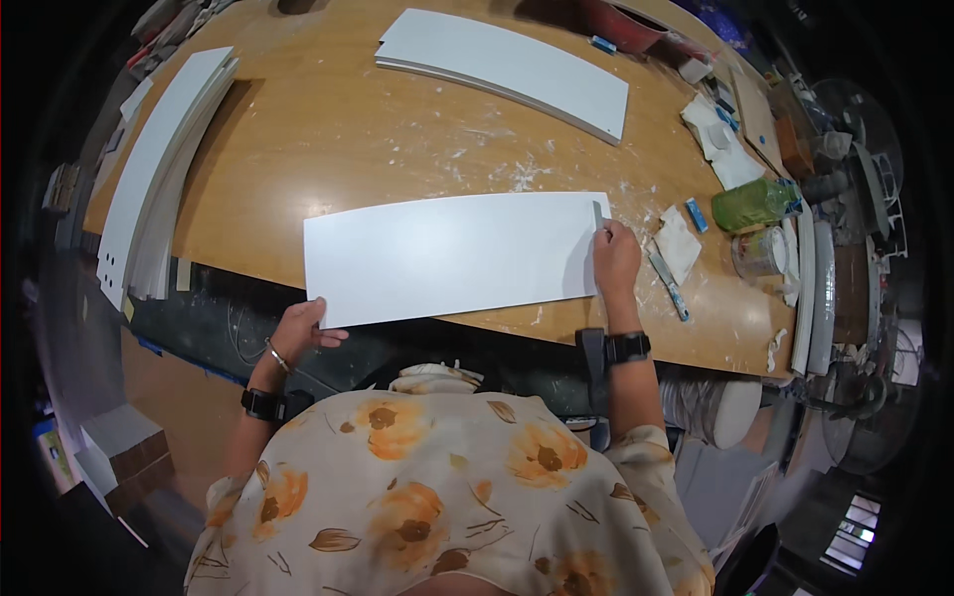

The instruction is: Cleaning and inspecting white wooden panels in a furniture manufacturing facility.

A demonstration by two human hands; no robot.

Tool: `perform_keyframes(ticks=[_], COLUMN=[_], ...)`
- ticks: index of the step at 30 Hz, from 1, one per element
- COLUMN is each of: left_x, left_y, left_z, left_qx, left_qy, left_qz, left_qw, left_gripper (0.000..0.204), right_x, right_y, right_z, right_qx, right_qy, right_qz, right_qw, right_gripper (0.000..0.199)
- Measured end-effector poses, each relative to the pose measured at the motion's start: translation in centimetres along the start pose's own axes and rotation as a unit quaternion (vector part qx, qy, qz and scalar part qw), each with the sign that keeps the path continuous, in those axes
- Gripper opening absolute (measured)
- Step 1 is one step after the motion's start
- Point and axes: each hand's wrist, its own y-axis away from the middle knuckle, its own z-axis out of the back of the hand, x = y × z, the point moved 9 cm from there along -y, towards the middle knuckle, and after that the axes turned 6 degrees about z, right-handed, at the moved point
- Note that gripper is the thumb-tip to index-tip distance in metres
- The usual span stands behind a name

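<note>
White panel (452, 258), just one between the two hands, lies across the near middle of the desk (328, 129), long axis running left to right, right end a touch farther from the body, near left corner jutting out past the desk's edge!

Sweeping from the left: one stack of boards (164, 164), edges too tightly packed to count, pointing near to far, its far end leaning right, dark holes at its near end. Next, the left hand (306, 326), thumb on top of that jutting corner, fingers bent underneath, a closed pinch on the panel. Beyond the middle, a second stack (502, 74), again lying left to right, its right end nearer the body.

Over to the right hand (618, 253), curled tight at the panel's right end around one narrow grey piece (597, 212), which points away from the body; the rest of it is hidden in the fist. Just beside it, one blue-handled blade (670, 285), slanting, then one scrap of paper (678, 244), one small blue block (697, 216), one white tub (758, 252) and one green bottle (752, 205), that bottle lying on its side!
</note>
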Motion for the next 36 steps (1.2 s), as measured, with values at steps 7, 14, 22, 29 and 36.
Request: perform_keyframes(ticks=[7, 14, 22, 29, 36], left_x=[-1.3, 0.0, -0.7, 0.7, 1.2], left_y=[-0.3, -0.4, -0.8, -1.4, -0.1], left_z=[-0.8, -0.3, -0.8, -0.5, -0.9], left_qx=[0.038, 0.074, 0.105, 0.095, 0.189], left_qy=[-0.020, 0.008, -0.001, 0.078, 0.225], left_qz=[0.002, 0.008, 0.017, 0.024, -0.022], left_qw=[0.999, 0.997, 0.994, 0.992, 0.956], left_gripper=[0.042, 0.045, 0.045, 0.037, 0.052], right_x=[23.8, 10.9, 10.6, 35.1, 30.1], right_y=[7.6, 1.9, -0.8, 11.1, 4.1], right_z=[-9.2, -4.9, -6.5, -14.8, -13.1], right_qx=[0.176, 0.038, 0.013, 0.264, 0.188], right_qy=[-0.113, -0.113, -0.028, -0.186, -0.130], right_qz=[0.286, 0.118, 0.042, 0.363, 0.268], right_qw=[0.935, 0.986, 0.999, 0.874, 0.936], right_gripper=[0.014, 0.017, 0.020, 0.016, 0.015])
